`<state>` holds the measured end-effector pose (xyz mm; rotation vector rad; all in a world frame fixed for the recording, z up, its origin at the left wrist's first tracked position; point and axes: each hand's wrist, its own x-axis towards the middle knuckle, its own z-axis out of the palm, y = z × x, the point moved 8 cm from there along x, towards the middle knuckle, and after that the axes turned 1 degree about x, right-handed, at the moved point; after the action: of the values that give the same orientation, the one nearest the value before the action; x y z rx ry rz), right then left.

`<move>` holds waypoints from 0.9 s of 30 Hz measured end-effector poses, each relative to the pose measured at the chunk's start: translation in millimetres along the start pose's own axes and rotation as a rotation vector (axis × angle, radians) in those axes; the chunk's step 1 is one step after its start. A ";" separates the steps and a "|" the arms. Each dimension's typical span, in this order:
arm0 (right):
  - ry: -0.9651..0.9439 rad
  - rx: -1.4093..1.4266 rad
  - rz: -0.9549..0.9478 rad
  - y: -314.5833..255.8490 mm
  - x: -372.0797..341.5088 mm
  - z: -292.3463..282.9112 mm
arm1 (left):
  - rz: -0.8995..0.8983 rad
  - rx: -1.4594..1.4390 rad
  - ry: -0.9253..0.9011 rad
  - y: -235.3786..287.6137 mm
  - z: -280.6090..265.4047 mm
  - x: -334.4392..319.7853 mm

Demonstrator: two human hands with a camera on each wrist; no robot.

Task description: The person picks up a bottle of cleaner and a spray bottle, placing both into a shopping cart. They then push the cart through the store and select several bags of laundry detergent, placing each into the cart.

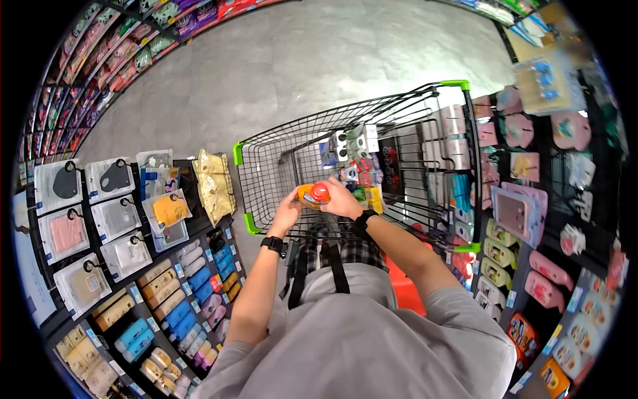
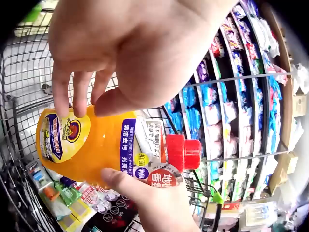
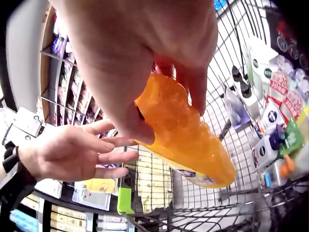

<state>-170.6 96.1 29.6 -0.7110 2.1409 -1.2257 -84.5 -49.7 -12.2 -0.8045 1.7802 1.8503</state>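
Bottle: an orange bottle (image 1: 308,195) with a red cap (image 1: 320,192) was held over the shopping cart (image 1: 272,124), just inside its near edge and closer to the near left corner than to the near right one. It lay sideways, the cap end toward the person's right.
Label: a rooster picture (image 2: 74,131) showed on a yellow patch toward the base, with a purple strip of white characters nearer the cap.
Right hand: the right hand (image 1: 341,199) pinched the bottle near its cap end, thumb on one side and fingers on the other.
Left hand: the left hand (image 1: 288,211) was spread, its fingers nearly straight beside the bottle; whether the fingertips touched it I could not tell.
Wrists: a black band (image 1: 272,244) circled the left one, and another dark band (image 1: 364,223) the right.
Cart load: toward the middle of the cart stood pump bottles (image 3: 247,96) with black tops, near red-labelled packs (image 3: 281,86), a green pouch (image 3: 293,137) and a white bottle (image 3: 265,158) with a dark blue cap. A black box (image 1: 392,159) was to their right.
Cart corners: green caps (image 1: 238,153) covered them.
Left of cart: a shiny yellow bag (image 1: 214,187) hung near the left edge, beside packets (image 1: 63,179) on hooks.
Right of cart: pink goods (image 1: 518,130) hung on a rack.
Floor: grey tiles (image 1: 319,53) stretched beyond the far edge.
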 end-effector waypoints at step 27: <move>-0.266 0.516 0.447 147.6 -23.6 124.6 | -0.037 0.658 -0.245 -111.9 37.1 96.1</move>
<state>-91.8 104.6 -148.2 -0.1466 1.5537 -1.2691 -82.9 -12.5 -159.6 -0.3366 2.0029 1.1475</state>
